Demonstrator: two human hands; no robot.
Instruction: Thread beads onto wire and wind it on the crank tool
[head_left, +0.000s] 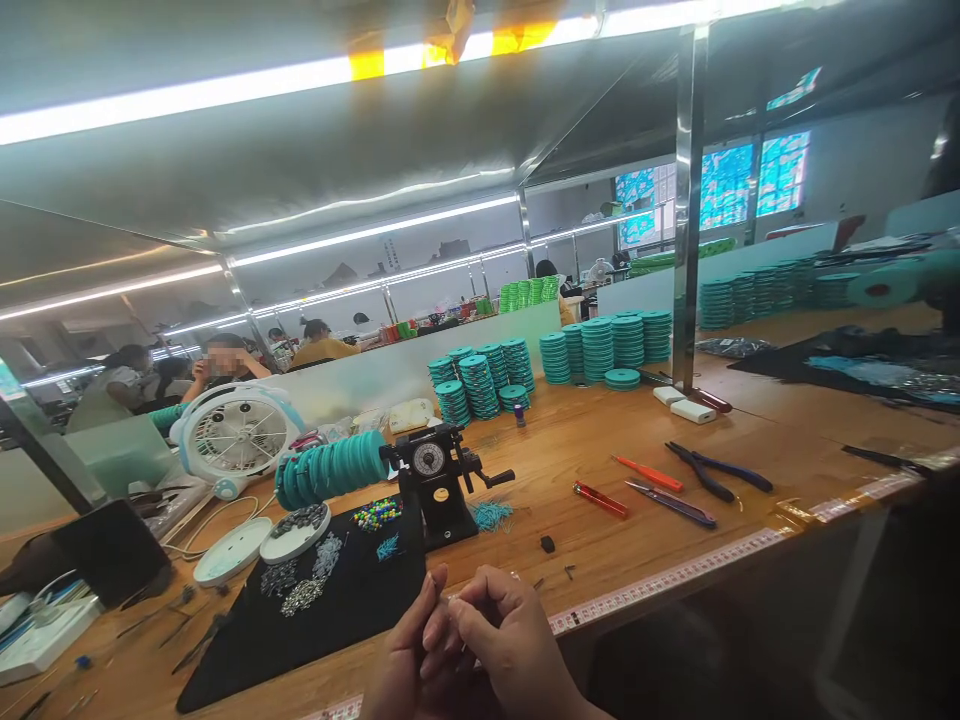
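Note:
My left hand (411, 645) and my right hand (511, 632) meet at the table's front edge. Fingers of both are bent and pinched close together. Whatever they may hold is too small or hidden to make out. Left of them lies a black mat (345, 610) with silvery small parts (303, 596), multicoloured beads (377, 514) and short blue pieces (388, 547). Behind the hands stands a black hand-crank winder (439, 490), with a row of teal spools (330, 468) along its shaft. A small black block (547, 544) rests on the wood to the right.
Pliers (709, 470), tweezers (670, 503), a red-handled tool (600, 499) and an orange tool (646, 472) lie right. Stacked teal spools (480, 385) stand behind, near a metal post (684, 220). A white fan (241, 435) is at left. Other people sit beyond the partition.

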